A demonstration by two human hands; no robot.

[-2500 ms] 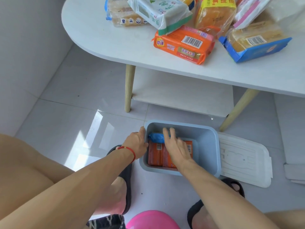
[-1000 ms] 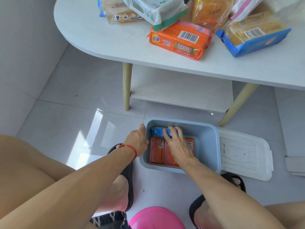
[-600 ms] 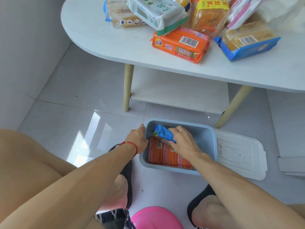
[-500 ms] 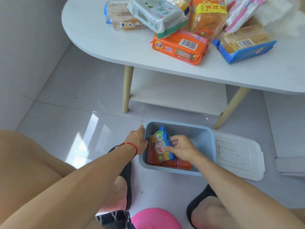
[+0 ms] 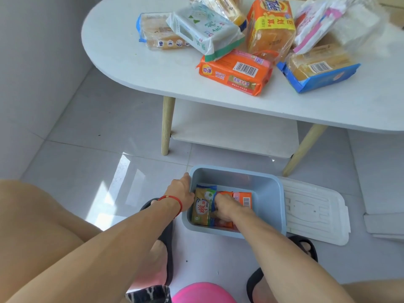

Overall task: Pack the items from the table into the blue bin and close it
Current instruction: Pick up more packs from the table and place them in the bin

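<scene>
The blue bin stands open on the floor below the table. My left hand grips its left rim. Inside it my right hand is closed on the right edge of a yellow and blue soap pack, which stands on edge against the left wall. Orange soap packs lie on the bin's floor, partly hidden by my hand. The white lid lies flat on the floor to the right of the bin. On the white table rest an orange soap pack and several other packs.
Among the table's packs are a white and green pack, a Tide pack and a blue-wrapped pack. Wooden table legs stand behind the bin. My feet in black slippers flank it. A pink object sits at the bottom edge.
My right hand lifted the blue-edged pack from the back of the bin, turned it upright and moved it to the left wall. The left hand stayed on the rim.
</scene>
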